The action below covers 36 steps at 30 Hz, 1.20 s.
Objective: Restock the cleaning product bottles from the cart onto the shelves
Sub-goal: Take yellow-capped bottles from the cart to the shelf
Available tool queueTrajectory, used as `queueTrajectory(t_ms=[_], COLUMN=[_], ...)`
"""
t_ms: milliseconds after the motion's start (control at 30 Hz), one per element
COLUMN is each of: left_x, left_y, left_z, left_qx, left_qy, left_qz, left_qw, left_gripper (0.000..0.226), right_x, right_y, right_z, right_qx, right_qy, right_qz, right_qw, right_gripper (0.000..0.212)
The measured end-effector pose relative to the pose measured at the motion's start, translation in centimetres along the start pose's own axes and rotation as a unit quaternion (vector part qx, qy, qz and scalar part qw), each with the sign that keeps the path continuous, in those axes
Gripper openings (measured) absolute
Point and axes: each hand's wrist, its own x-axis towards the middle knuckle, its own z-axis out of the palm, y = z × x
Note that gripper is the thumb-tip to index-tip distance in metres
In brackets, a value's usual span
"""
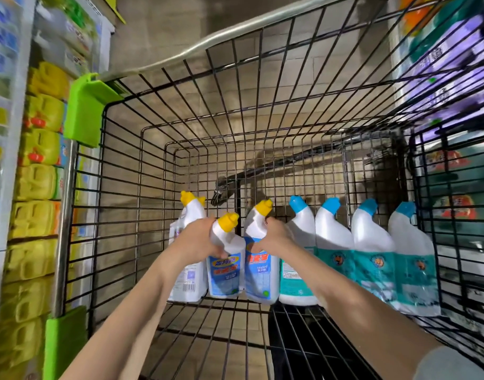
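Inside the black wire cart (120, 204) stands a row of white angled-neck bottles. My left hand (198, 238) grips the neck of a yellow-capped bottle (225, 272) with a blue label. My right hand (273, 237) grips the neck of a second yellow-capped bottle (260, 272) just to its right. A third yellow-capped bottle (190, 212) stands behind my left hand, partly hidden. To the right stand several blue-capped bottles (372, 253) with teal labels, untouched.
Shelves on the left hold stacked yellow jugs (40, 182) with red caps. Green plastic corner guards (84, 111) sit on the cart's left frame. Purple and green packages (449, 58) fill the shelf on the right. Tiled floor shows through the cart.
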Motion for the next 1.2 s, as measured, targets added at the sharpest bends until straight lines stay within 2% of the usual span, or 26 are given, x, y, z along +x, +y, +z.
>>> queueTrajectory(t_ms=[133,267,500,633,833,900,1033,1200], left_x=[-0.5,-1.5,-3.2,-4.3,-7.9,-9.8,-13.0,-17.1], left_y=[-1.0,-1.2,0.8,2.3,6.8,9.1,13.2,18.5], left_z=[0.5,0.7,0.9,0.4,-0.7,-1.0,-1.4,-2.2], left_qx=[-0.034,-0.017,0.005,-0.014,-0.023,-0.056,-0.070,-0.043], left_qy=[-0.008,0.004,0.046,0.091,0.138,0.153,0.213,0.275], left_qz=[-0.010,-0.009,0.019,0.046,0.107,0.139,0.203,0.298], left_qw=[0.999,1.000,0.999,0.995,0.984,0.977,0.953,0.913], left_gripper=[0.042,0.042,0.035,0.038,0.033,0.036,0.045,0.056], right_x=[-1.7,-3.7,-6.8,-8.8,-13.6,-16.1,-21.6,-29.3], right_y=[1.1,1.7,2.1,2.1,2.9,3.3,4.5,6.2], right_z=[-0.5,-1.1,-3.3,-5.7,-10.6,-12.8,-16.7,-19.9], right_qx=[0.066,0.086,0.099,0.074,0.014,0.038,0.115,0.238], right_qy=[-0.001,0.004,0.043,0.056,0.120,0.154,0.233,0.345], right_qz=[-0.022,-0.023,-0.041,-0.063,-0.096,-0.110,-0.134,-0.165], right_qw=[0.998,0.996,0.993,0.994,0.988,0.981,0.956,0.893], right_gripper=[0.072,0.076,0.066,0.051,0.021,0.016,0.030,0.039])
